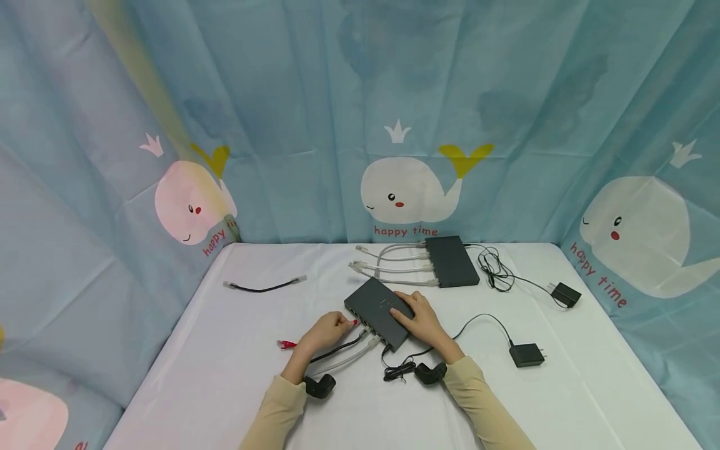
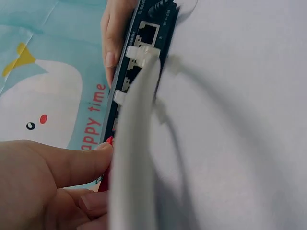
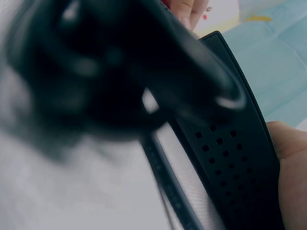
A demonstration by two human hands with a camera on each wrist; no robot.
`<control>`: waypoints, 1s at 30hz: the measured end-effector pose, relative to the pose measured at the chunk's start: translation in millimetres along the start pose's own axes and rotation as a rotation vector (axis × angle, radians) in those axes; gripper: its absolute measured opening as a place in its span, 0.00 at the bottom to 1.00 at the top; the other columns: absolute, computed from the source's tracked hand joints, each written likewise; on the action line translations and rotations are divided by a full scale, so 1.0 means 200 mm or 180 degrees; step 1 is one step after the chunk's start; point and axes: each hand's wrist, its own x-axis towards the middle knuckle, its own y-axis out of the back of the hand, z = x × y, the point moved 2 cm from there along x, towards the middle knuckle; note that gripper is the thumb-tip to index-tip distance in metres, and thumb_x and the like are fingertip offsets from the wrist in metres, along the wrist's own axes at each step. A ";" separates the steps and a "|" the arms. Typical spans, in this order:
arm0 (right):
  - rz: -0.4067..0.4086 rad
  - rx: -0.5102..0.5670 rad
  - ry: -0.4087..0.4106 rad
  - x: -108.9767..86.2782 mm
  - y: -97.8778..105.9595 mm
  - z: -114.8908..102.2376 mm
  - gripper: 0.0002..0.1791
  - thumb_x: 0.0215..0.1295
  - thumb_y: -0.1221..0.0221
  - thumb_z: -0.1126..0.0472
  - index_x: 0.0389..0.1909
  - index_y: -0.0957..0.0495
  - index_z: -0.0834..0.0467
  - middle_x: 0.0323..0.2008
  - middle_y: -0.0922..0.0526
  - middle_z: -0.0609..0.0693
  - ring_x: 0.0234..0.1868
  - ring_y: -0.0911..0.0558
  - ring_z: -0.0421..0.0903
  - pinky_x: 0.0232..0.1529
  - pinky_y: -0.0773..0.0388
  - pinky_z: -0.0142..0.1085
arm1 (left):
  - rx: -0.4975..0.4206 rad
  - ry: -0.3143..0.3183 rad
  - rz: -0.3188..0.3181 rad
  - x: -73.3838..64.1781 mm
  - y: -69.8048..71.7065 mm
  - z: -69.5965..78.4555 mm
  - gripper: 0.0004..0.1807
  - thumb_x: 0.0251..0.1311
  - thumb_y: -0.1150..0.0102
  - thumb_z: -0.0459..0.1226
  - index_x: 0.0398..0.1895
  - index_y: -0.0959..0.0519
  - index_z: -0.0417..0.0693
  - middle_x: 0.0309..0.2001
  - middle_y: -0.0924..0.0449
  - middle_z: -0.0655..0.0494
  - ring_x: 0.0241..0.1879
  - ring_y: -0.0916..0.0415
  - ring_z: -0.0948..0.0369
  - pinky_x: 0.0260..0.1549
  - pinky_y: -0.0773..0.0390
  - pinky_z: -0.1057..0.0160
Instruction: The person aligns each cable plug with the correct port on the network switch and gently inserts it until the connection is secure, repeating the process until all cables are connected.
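Observation:
A black network switch (image 1: 374,309) is held at an angle on the white table, its row of ports (image 2: 147,33) facing the left hand. My left hand (image 1: 326,331) pinches the red plug (image 2: 110,140) of a network cable right at the port row. The cable's other red end (image 1: 287,344) shows left of the wrist. Gripping the switch by its right side is my right hand (image 1: 420,320), thumb on top. A black cable (image 1: 340,348) and a grey one (image 1: 351,357) run from neighbouring ports. The grey cable (image 2: 136,158) hides part of the ports in the left wrist view.
Behind stands a second black switch (image 1: 452,262) with several grey cables (image 1: 402,269) and a power adapter (image 1: 565,295). A short black cable (image 1: 264,289) lies at the left. Another adapter (image 1: 527,355) rests at the right, its bundled cord (image 1: 399,370) near the right wrist.

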 end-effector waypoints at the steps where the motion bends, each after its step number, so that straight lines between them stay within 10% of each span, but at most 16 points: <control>1: -0.0001 -0.0002 0.0007 0.00 0.00 0.00 0.30 0.62 0.42 0.46 0.62 0.30 0.55 0.32 0.33 0.48 0.28 0.40 0.40 0.30 0.41 0.32 | -0.0011 0.0013 -0.0006 0.00 0.00 0.00 0.12 0.65 0.50 0.38 0.30 0.24 0.37 0.20 0.33 0.58 0.21 0.38 0.64 0.23 0.36 0.68; 16: -0.0014 0.0000 -0.0001 0.00 0.01 0.00 0.29 0.62 0.43 0.46 0.62 0.30 0.54 0.31 0.33 0.49 0.27 0.40 0.41 0.30 0.42 0.33 | -0.0507 0.0091 -0.0202 0.00 -0.05 -0.01 0.21 0.70 0.59 0.36 0.19 0.26 0.37 0.13 0.34 0.58 0.12 0.41 0.65 0.15 0.37 0.68; 30: 0.0010 -0.0051 0.0054 0.00 0.01 0.00 0.29 0.63 0.43 0.46 0.62 0.30 0.54 0.31 0.33 0.49 0.26 0.40 0.41 0.29 0.42 0.32 | -0.0239 0.0227 0.0337 -0.04 -0.10 0.01 0.18 0.70 0.58 0.42 0.24 0.27 0.43 0.16 0.33 0.59 0.15 0.43 0.64 0.18 0.40 0.67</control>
